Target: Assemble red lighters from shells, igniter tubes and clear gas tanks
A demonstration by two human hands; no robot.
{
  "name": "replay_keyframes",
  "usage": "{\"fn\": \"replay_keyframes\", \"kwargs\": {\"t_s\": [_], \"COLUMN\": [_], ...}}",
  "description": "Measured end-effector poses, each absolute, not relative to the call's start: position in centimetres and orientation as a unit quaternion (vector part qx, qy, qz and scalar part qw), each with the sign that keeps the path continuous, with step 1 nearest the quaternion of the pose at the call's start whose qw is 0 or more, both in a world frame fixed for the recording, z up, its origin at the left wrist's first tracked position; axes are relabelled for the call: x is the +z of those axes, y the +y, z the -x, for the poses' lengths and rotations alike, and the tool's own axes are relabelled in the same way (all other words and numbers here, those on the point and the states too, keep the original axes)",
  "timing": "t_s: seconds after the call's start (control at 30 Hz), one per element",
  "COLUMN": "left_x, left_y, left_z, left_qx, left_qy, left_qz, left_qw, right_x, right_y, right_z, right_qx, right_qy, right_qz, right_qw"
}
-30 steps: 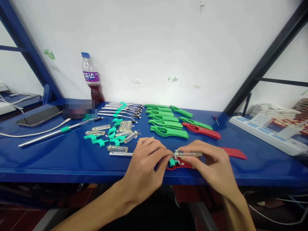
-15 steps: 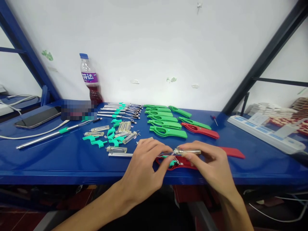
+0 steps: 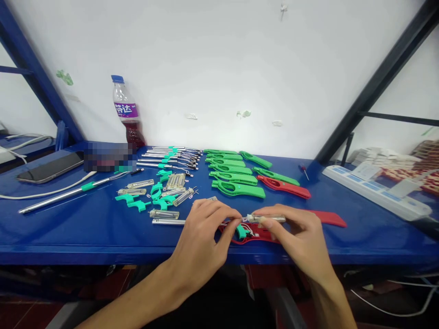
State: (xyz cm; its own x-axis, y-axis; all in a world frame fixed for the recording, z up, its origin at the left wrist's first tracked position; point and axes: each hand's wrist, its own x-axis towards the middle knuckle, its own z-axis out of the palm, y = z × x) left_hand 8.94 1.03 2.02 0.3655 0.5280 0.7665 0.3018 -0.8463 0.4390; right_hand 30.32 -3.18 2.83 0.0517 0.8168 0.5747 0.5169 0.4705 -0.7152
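Between the thumb and fingers of my right hand [image 3: 302,233] is a clear fuel tube [image 3: 270,218], lying level with its nozzle end pointing left. The fingertips of my left hand [image 3: 209,230] are pinched at that nozzle end, on something too small to make out. Beneath both hands lies an open red handle shell [image 3: 264,234], holding a green trigger [image 3: 242,231] and white wires. A silver metal rod [image 3: 168,222] reaches out to the left from under my left hand. Another red piece [image 3: 331,218] lies behind my right hand.
Green handle shells [image 3: 238,188] and a red one [image 3: 284,186] lie behind my hands. Loose tubes [image 3: 164,214], green triggers [image 3: 139,204] and metal rods [image 3: 161,161] are at the left. Further out are a bottle [image 3: 126,112], a phone [image 3: 51,168], a screwdriver [image 3: 304,171] and a power strip [image 3: 377,192].
My left fingertips have drawn slightly left from the tube's nozzle end, and more of the green trigger in the red shell shows. My right hand still holds the tube.
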Motion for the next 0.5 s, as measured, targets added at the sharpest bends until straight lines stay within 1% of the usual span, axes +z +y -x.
{"fn": "replay_keyframes", "kwargs": {"t_s": [0.5], "left_x": [1.63], "left_y": [1.20], "left_z": [-8.97], "left_qx": [0.524], "left_qy": [0.226], "left_qz": [-0.820], "left_qw": [0.051], "right_x": [2.65], "right_y": [-3.23], "right_z": [-30.29], "right_qx": [0.138], "right_qy": [-0.705], "right_qz": [0.473], "right_qw": [0.511]}}
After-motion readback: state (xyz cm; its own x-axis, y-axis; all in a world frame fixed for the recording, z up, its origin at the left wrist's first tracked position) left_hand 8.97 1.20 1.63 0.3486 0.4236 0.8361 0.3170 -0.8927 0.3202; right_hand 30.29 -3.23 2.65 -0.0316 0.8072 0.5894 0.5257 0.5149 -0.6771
